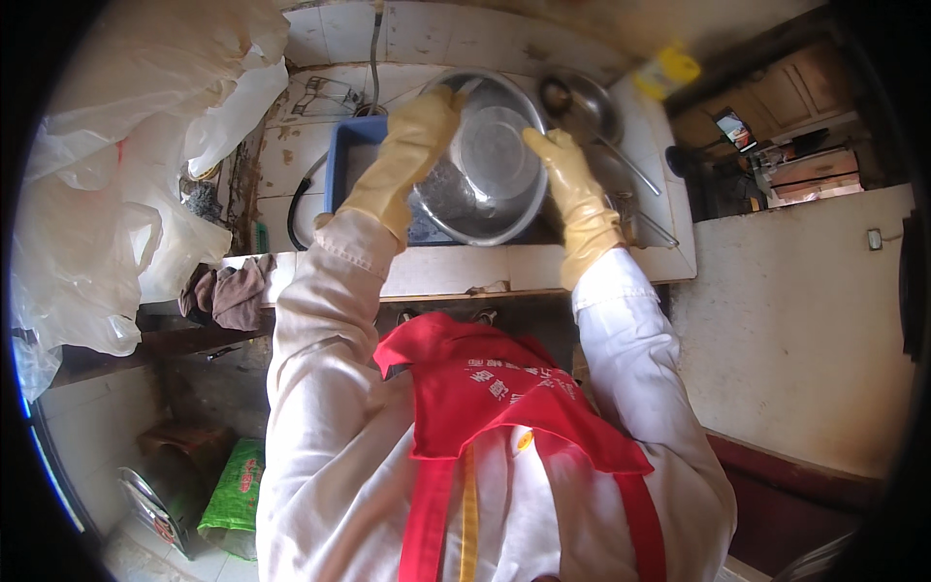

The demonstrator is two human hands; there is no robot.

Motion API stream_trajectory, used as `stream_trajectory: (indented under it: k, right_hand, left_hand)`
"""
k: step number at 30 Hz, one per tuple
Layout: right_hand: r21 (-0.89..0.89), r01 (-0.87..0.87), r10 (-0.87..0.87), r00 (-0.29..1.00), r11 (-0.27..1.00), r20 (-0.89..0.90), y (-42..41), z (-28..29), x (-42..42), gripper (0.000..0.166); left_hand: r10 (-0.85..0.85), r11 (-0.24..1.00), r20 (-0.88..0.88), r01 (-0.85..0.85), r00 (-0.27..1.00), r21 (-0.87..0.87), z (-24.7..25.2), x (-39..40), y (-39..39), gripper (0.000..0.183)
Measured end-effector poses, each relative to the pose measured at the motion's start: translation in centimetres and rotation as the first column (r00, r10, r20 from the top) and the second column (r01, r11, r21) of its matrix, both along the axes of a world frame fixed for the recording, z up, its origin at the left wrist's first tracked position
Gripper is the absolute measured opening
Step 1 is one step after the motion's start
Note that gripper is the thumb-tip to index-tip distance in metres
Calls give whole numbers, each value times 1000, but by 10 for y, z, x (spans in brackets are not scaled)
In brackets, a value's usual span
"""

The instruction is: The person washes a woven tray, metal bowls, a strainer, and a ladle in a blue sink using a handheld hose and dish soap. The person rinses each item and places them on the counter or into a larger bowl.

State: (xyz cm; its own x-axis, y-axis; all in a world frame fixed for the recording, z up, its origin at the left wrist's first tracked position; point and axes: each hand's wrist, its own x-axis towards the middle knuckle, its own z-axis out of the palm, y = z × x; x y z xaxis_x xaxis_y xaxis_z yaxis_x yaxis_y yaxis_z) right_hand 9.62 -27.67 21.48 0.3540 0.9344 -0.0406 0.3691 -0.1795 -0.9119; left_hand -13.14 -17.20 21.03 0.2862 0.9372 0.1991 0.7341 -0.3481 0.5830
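Observation:
A round stainless-steel basin (502,156) is tilted above a blue plastic tub (337,164). My left hand (425,131), in a cream-yellow rubber glove, lies over the basin's far left rim with its fingers curled. A small pale patch shows at those fingertips; I cannot tell what it is. On the right rim, my right hand (567,164) has its gloved fingers bent around the edge. The basin covers much of the tub, and the part of the tub that shows holds greyish water.
Right of the basin lie a metal bowl (600,109) and long-handled metal utensils (629,166). A hose (374,58) runs down at the back beside a wire rack (320,98). Plastic bags (109,189) hang at left. A brown cloth (236,295) drapes over the counter's front edge.

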Motion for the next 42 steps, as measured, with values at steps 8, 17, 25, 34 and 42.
stream_trajectory:
  k: [8,17,25,34,42]
  right_hand:
    - [108,58,-77,980,992,185,-4,19,-7,43]
    - [336,115,-243,898,935,367,7,38,-22,42]
    - [287,137,-260,855,948,449,-7,57,-30,35]
    - [302,162,-316,751,939,579,-8,49,-15,32]
    - [291,467,-510,855,835,91,-52,54,49,54]
  left_hand:
    - [47,982,-23,-50,999,-183,-12,-34,7,51]
    - [-411,904,-183,373,893,-208,-41,1,-67,40]
    - [-22,1000,-170,23,985,10,-59,-57,-2,35]
    - [-386,921,-485,300,785,-248,-65,-63,-31,37]
    - [544,568,29,-343,839,-748,-169,-225,27,48]
